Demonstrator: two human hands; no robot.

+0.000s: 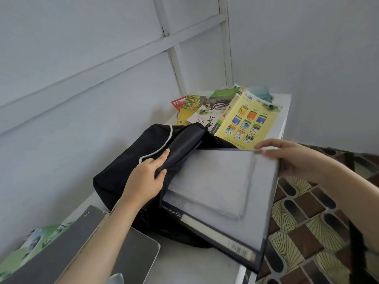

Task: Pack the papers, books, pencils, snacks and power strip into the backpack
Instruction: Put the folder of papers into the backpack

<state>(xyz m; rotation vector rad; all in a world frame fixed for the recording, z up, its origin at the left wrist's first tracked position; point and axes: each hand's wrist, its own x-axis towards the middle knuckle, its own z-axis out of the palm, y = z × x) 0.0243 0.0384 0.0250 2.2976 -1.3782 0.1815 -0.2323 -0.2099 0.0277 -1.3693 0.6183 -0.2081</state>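
Fingers [163,171] of the left hand [143,179] are curled round the edge of the black backpack [121,167], with the thumb on top of the dark flap at its opening. The flap is held lifted.

The right hand [291,158] grips the far right corner of a grey file folder [221,191]. Its fingertips lie over the top edge; the thumb side is partly hidden behind the folder.

Position of the folder:
- It lies tilted across the backpack, with the spine nearest the viewer.
- The left edge sits under the lifted flap, at the mouth of the bag. How far it reaches inside cannot be seen.
- The near right corner overhangs the edge of the white table [194,265].

The backpack lies on its side on the table, against the pale wall [82,68].

A loose pile of books [248,121] sits at the far end of the table, just behind the backpack, with a yellow-covered book on top.

Dark flat boards [133,249] rest at the near left, under the left forearm. A green printed sheet [41,238] lies beside them. A patterned surface [297,222] shows to the right of the table.
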